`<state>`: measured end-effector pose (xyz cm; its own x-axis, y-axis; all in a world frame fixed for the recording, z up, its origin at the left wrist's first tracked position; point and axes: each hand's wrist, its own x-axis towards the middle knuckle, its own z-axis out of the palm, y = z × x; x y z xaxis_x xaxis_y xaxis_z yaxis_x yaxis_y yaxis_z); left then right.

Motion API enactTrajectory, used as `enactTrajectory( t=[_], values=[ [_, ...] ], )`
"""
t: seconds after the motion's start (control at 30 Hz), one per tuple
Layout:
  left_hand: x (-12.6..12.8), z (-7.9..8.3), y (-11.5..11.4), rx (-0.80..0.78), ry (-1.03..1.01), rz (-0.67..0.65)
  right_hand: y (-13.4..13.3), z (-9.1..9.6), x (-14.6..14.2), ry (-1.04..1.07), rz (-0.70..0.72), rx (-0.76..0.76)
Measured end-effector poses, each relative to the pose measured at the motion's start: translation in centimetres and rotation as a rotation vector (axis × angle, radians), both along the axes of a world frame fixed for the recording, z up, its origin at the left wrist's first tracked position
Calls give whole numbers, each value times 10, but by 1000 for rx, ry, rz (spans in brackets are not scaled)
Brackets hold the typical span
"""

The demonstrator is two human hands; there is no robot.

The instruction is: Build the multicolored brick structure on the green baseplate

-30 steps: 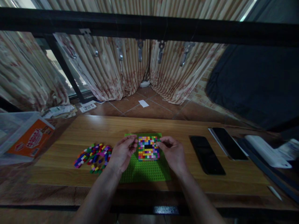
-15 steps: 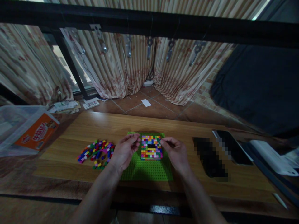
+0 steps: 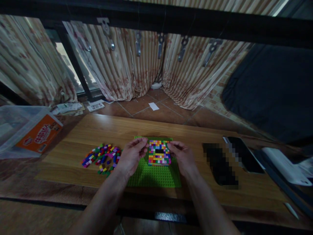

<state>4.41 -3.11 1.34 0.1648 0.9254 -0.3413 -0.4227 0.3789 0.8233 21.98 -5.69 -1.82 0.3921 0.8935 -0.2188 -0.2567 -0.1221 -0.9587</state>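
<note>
A hollow block of multicoloured toy bricks (image 3: 159, 160), with a small dark opening at its centre, stands on a green studded baseplate (image 3: 158, 178). My left hand (image 3: 133, 155) is at the block's left side, thumb and fingers pinched together near its upper left edge. Whatever lies between those fingertips is too small to make out. At the upper right corner, my right hand (image 3: 182, 156) has its thumb and fingers closed on the brick block's edge. Loose coloured bricks (image 3: 105, 155) lie in a pile on the wooden table (image 3: 70, 163), left of the baseplate.
To the right lie a dark pixelated object (image 3: 220, 166) and a phone-like black slab (image 3: 244, 155). A white device (image 3: 285, 164) sits beyond them, with a white pen-like item (image 3: 291, 210) near the front edge. A clear plastic box (image 3: 14, 147) with an orange label is at far left.
The view has tilted slightly. My right hand's fingers have straightened and come in closer along the block's right edge. My left fingertips stay pinched by its left side.
</note>
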Motion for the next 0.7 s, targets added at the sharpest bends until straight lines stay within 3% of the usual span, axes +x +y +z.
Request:
enactTrajectory(
  t=[0.3,0.43,0.6,0.7],
  values=[
    [5,3,-3,11,61,-5,3,2,-1,24,-3,14],
    [7,6,-6,14,25,-71,1,3,2,38,37,11],
    [7,8,-9,20,-64,-177,-4,10,1,-184,-50,146],
    [8,11,-11,26,-109,-230,-9,19,-6,-335,64,266]
  ],
)
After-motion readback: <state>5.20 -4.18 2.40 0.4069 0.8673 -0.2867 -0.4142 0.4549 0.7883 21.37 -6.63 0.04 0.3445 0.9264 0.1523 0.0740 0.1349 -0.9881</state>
